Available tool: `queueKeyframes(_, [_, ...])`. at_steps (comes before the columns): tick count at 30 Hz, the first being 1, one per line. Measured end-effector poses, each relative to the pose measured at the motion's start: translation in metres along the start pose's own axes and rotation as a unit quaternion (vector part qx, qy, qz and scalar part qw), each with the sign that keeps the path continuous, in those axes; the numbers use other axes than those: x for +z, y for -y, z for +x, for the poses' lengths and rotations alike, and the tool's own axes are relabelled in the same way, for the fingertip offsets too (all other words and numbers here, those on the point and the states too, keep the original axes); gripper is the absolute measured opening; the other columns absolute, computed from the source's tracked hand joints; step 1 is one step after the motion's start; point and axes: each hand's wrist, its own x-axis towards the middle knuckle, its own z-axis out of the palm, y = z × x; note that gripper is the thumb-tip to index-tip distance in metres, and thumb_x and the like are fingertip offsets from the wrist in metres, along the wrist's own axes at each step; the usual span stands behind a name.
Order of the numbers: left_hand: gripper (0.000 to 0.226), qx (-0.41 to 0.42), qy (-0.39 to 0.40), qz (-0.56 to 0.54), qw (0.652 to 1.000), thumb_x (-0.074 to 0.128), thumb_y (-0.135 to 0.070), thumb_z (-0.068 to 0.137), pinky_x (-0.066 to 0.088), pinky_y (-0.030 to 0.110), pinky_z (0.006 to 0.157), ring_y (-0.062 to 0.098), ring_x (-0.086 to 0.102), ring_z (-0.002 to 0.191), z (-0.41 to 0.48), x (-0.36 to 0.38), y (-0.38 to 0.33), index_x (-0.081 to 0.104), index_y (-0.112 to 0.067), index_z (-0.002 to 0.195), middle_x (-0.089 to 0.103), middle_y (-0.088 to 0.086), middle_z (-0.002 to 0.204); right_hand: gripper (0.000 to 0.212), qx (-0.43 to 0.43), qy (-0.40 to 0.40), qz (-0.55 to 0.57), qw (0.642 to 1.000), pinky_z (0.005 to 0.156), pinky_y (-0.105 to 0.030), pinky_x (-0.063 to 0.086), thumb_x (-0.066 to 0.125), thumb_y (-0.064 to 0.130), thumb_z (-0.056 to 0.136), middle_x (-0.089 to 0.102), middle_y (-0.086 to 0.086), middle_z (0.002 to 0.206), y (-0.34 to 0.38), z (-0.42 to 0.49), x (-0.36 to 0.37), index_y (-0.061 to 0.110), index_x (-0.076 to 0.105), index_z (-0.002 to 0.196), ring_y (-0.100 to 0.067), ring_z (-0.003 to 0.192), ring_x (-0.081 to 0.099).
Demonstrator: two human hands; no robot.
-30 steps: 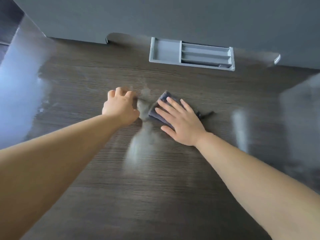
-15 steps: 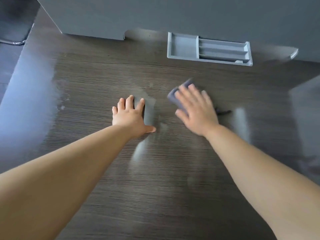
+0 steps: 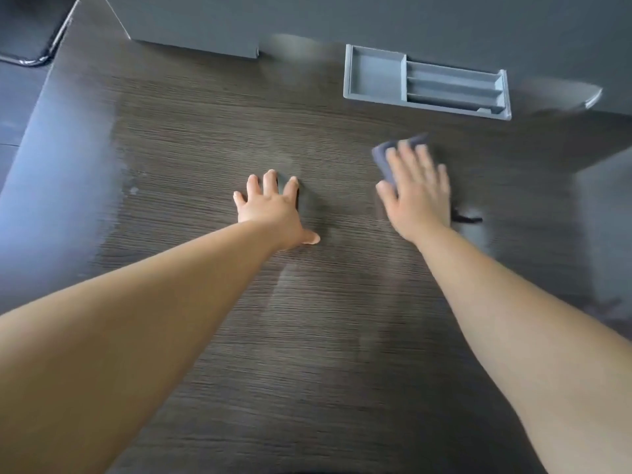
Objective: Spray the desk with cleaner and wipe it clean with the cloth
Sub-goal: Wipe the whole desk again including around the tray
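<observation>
The dark wood-grain desk [image 3: 307, 354] fills the head view. My right hand [image 3: 417, 196] lies flat with straight fingers on a folded grey-blue cloth [image 3: 384, 159], pressing it onto the desk right of centre; the hand is blurred by motion. A dark loop of the cloth [image 3: 466, 218] sticks out to the right of that hand. My left hand [image 3: 273, 210] rests flat on the desk at the centre, fingers spread and holding nothing. No spray bottle is in view.
A grey plastic organiser tray [image 3: 376, 73] with several compartments sits at the back of the desk against a grey partition [image 3: 342, 15]. The desk's left edge [image 3: 37, 107] drops to a dark floor. Pale glare lies on the left and right parts of the desk.
My right hand slid the cloth to the right and away from me. My left hand, a fist a second ago, has opened flat on the desk. The hazy smear between the hands has faded.
</observation>
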Motion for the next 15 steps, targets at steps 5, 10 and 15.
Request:
queueKeyframes(5, [0.100,0.003,-0.059,-0.042,0.997,0.068,-0.063,0.067,0.013,0.046,0.115,0.032,0.005,0.140,-0.008,0.005,0.003,0.018,-0.027,0.146,0.010,0.007,0.152,0.065,0.125,-0.028,0.027,0.991,0.115,-0.053,0.004,0.025,0.051,0.096,0.008,-0.003,0.160,0.054,-0.041,0.010,0.018,0.016,0.152,-0.025,0.147,0.003])
queueKeyframes(10, [0.067,0.052,-0.142,-0.020,0.988,0.055,-0.047,0.086,0.021,0.038,0.110,0.030,0.014,0.136,-0.037,0.023,-0.013,0.028,-0.020,0.140,0.017,0.007,0.149,0.060,-0.256,-0.013,-0.037,0.966,0.110,-0.053,0.026,0.037,0.051,0.093,0.035,-0.004,0.152,-0.006,-0.097,0.011,0.018,0.041,0.142,-0.027,0.140,0.030])
queueKeyframes(15, [0.058,0.069,-0.131,-0.036,0.988,0.049,-0.039,0.090,0.023,0.038,0.108,0.028,0.016,0.135,-0.062,0.045,-0.032,0.029,-0.020,0.141,0.018,0.005,0.149,0.061,0.206,-0.046,0.032,0.977,0.116,-0.053,0.007,0.031,0.046,0.097,0.013,-0.002,0.159,-0.002,-0.087,0.010,0.018,0.022,0.151,-0.025,0.147,0.006])
